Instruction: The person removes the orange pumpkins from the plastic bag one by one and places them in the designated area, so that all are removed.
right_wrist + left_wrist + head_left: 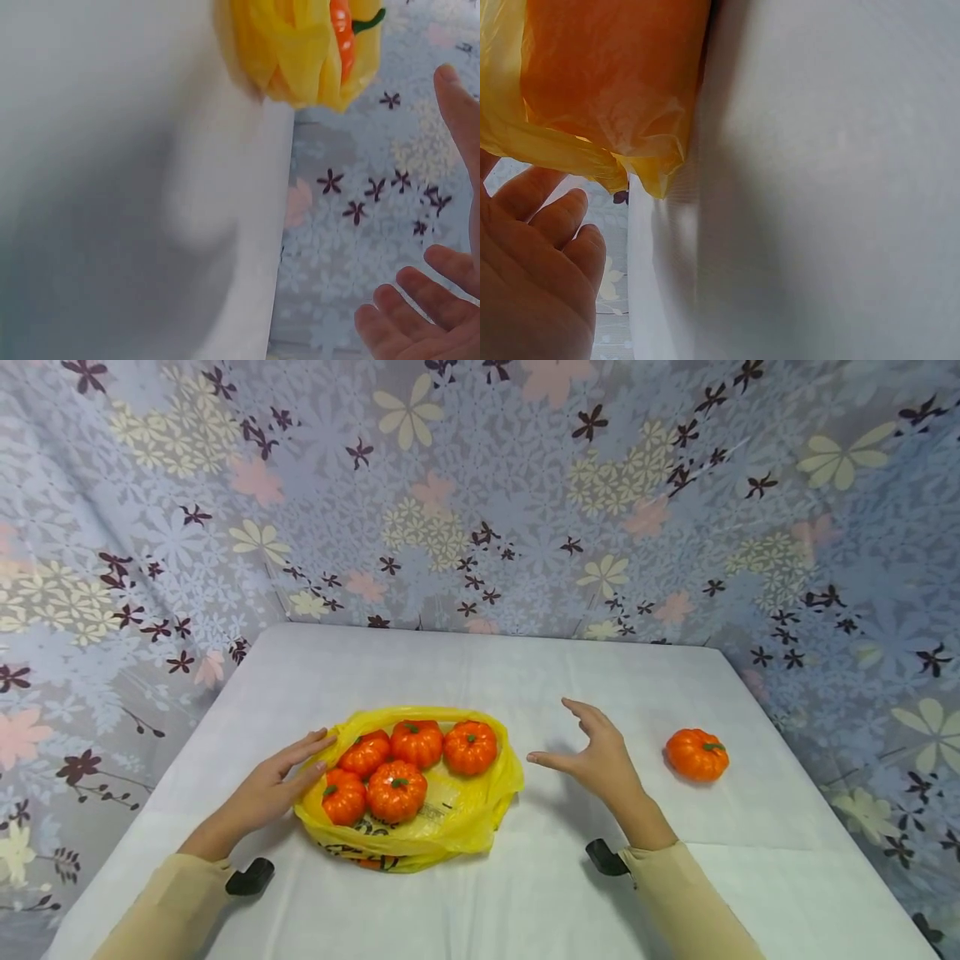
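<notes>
clock centred on the bag, twelve = away from the person.

left hand (pixel 266 789) at nine: fingers loosely spread, touching the rim of the yellow bag (pixel 468 833), not wrapped round anything i can see. reads as steadying that side so thin plastic doesn't slump. thumb out of sight in left wrist view.

bag sits on the white table (pixel 540 893), mouth wide and facing up, probably so contents are reachable from above. five inside: eight o'clock pumpkin (pixel 343 799), ten o'clock pumpkin (pixel 365 755), middle pumpkin (pixel 397 793), twelve o'clock pumpkin (pixel 417 746), two o'clock pumpkin (pixel 470 748). bare plastic shows at four; load is mostly left and far side, likely propping the wall there.

right hand (pixel 603 764) at three, apart from the bag: thumb and fingers spread wide, holding nothing. gap would suit something round, my guess.

lone pumpkin (pixel 694 755) further out at three, on the table, stem toward three. squat shape probably stops it rolling.

floral cloth (pixel 525 527) at twelve, likely just backdrop.
</notes>
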`<state>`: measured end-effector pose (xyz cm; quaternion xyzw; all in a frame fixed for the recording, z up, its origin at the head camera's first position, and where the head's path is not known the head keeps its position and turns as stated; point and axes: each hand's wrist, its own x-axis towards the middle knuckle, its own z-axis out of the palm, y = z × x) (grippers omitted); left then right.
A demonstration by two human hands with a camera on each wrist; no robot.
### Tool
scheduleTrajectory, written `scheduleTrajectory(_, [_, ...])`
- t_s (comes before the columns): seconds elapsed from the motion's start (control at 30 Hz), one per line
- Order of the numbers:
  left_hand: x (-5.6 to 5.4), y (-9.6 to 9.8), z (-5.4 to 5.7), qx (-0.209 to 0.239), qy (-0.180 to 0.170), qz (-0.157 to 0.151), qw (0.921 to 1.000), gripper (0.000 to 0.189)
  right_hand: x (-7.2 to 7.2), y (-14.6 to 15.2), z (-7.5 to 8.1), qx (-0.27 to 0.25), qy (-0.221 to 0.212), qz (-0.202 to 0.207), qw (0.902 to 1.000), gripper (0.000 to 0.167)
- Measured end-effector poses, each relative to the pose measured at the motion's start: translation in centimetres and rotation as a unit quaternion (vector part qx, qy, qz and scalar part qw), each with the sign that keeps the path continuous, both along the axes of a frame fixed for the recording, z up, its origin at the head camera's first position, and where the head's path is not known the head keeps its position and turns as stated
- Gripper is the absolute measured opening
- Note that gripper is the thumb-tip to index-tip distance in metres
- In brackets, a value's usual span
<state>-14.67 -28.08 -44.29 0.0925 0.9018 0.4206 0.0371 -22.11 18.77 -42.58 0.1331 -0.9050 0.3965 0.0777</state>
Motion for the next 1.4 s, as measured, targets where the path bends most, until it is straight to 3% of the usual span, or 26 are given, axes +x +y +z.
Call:
scheduleTrajectory(0.57, [-0.1,0.0,-0.2,0.006,-0.003,0.001,1.0,0.052,0.7,-4.6,-0.6,-0.004,-0.015,0.058,0.9982,0.098])
scheduleTrajectory(0.9, [-0.1,0.1,-0.1,0.006,-0.001,0.003,1.0,0.052,0.5,-6.3,-1.0,-0.001,0.016,0.075,0.9971,0.09])
scheduleTrajectory(1.4, [-0.2,0.0,-0.4,0.011,-0.006,0.002,0.9999,0.052,-0.4,-7.9,-1.6,0.012,-0.033,0.066,0.9972,0.092])
